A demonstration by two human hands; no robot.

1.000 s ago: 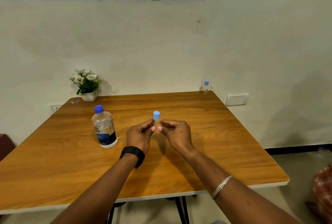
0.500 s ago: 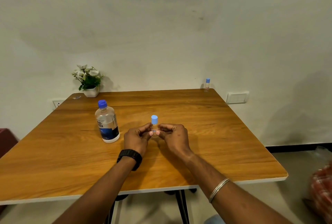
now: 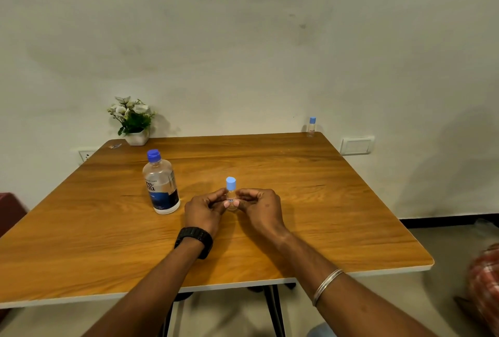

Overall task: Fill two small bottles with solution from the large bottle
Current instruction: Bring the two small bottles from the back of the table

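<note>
Head view: left hand (image 3: 205,211) and right hand (image 3: 260,208) pinch upright small bottle (image 3: 231,196), cap up.

This looks like a plain room in a home or small office rather than a lab or workshop. A wood-grain surface (image 3: 297,201) on dark metal legs stands pushed into the corner of bare, off-white painted walls (image 3: 243,66), with a small potted plant with white flowers (image 3: 133,120) at its far edge. A wall socket (image 3: 86,155) and a switch plate (image 3: 356,145) sit low on the walls, and the floor (image 3: 445,239) is pale with a dark skirting strip.
</note>
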